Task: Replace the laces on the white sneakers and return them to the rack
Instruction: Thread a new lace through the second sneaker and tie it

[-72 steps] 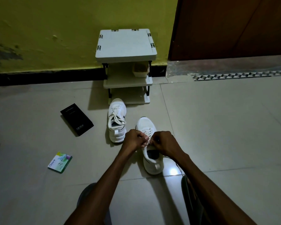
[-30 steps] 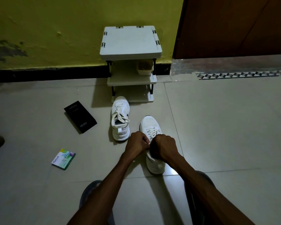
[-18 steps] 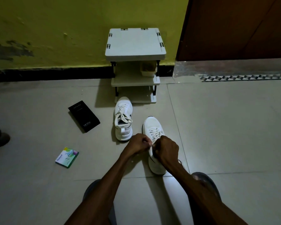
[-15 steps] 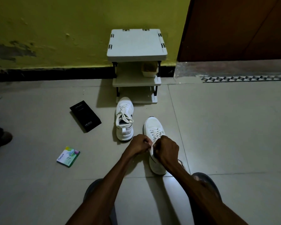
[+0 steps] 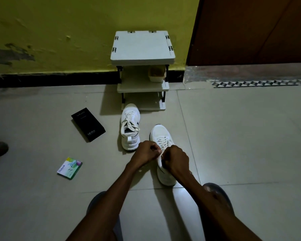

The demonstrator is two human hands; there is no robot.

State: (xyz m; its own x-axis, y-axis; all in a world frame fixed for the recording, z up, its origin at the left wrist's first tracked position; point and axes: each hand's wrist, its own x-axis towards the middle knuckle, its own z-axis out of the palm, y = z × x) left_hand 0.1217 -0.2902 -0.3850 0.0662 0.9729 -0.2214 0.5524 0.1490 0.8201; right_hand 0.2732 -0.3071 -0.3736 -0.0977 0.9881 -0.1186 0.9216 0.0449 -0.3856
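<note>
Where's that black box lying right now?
The black box lies on the floor, left of the far white sneaker and beyond the small colourful packet.

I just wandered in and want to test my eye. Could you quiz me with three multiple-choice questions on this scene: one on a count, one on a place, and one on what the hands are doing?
1. How many sneakers stand on the floor?
A. one
B. two
C. three

2. Where is the black box?
A. in a hand
B. atop a sneaker
C. on the floor, left of the sneakers

3. What do the left hand and right hand do?
A. both pinch the lace of the near sneaker
B. lie flat on the floor
C. hang idle with straight fingers

Answers:
1. B, as two white ones show, toes toward the wall.
2. C, as it lies flat on the tiles to their left.
3. A, as both hands curl around the lace over that sneaker.
</note>
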